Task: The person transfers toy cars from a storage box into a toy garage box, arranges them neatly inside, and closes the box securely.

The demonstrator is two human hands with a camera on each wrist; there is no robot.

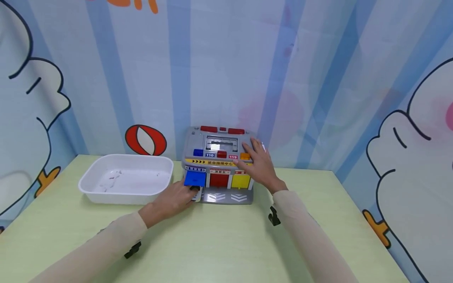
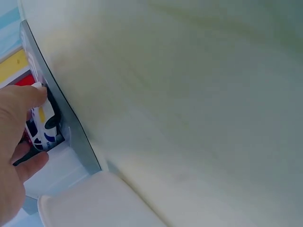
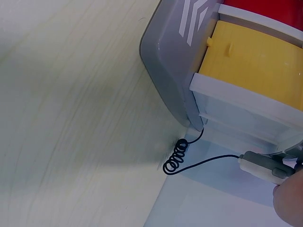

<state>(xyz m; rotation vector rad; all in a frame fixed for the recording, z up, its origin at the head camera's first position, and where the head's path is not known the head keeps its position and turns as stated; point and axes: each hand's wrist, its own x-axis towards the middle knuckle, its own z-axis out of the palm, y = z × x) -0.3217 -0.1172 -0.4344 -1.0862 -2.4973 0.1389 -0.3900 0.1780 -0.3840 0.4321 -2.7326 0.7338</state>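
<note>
A grey toy garage (image 1: 196, 138) stands at the back of the table, with a blue door (image 1: 194, 179) swung up, a red door (image 1: 219, 180) and a yellow door (image 1: 241, 181). Low at the blue doorway, my left hand (image 1: 174, 199) pinches a small white toy car (image 2: 46, 116) with black wheels; the fingers partly cover it. My right hand (image 1: 260, 166) rests spread on the right side of the roof. In the right wrist view, a fingertip is beside a small grey-and-white handset (image 3: 262, 166) on a black coiled cord (image 3: 175, 156).
A white plastic basin (image 1: 124, 199) stands on the table left of the garage, close to the left forearm. Behind the pale green table (image 1: 226, 243) hangs a blue striped curtain (image 1: 226, 70) with cartoon figures.
</note>
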